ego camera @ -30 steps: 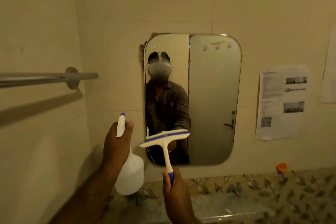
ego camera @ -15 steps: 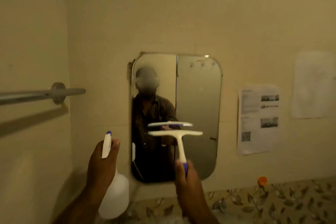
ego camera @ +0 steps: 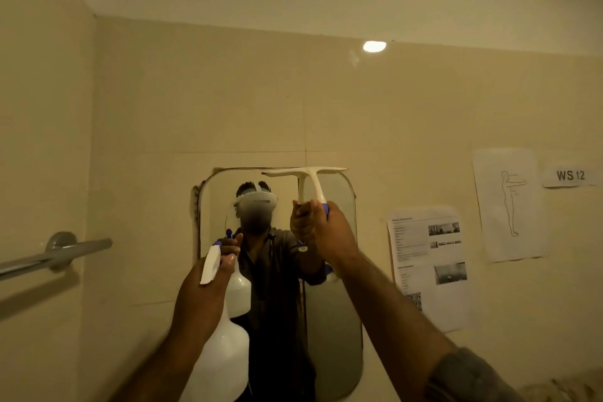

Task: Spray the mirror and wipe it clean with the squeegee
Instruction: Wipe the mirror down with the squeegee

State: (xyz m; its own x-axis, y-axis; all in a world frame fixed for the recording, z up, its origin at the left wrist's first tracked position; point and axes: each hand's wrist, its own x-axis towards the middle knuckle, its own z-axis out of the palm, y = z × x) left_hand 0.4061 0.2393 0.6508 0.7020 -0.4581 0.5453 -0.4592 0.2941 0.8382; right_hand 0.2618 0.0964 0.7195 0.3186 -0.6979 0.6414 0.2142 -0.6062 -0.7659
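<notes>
A rounded rectangular mirror (ego camera: 332,336) hangs on the beige tiled wall straight ahead. My right hand (ego camera: 329,232) grips the blue-ended handle of a white squeegee (ego camera: 306,178), whose blade lies level along the mirror's top edge on its right half. My left hand (ego camera: 202,290) holds a white spray bottle (ego camera: 222,365) with a white and blue trigger head, raised in front of the mirror's lower left. The mirror reflects a person, both hands and the bottle.
A metal towel bar (ego camera: 58,254) juts from the left wall at hand height. Printed sheets (ego camera: 430,264) and a figure drawing (ego camera: 510,206) are taped to the wall right of the mirror, beside a "WS 12" label (ego camera: 569,175).
My right hand has lifted the squeegee from the mirror's lower middle to its top edge. The view has tilted upward. My left hand with the bottle has moved closer to the mirror.
</notes>
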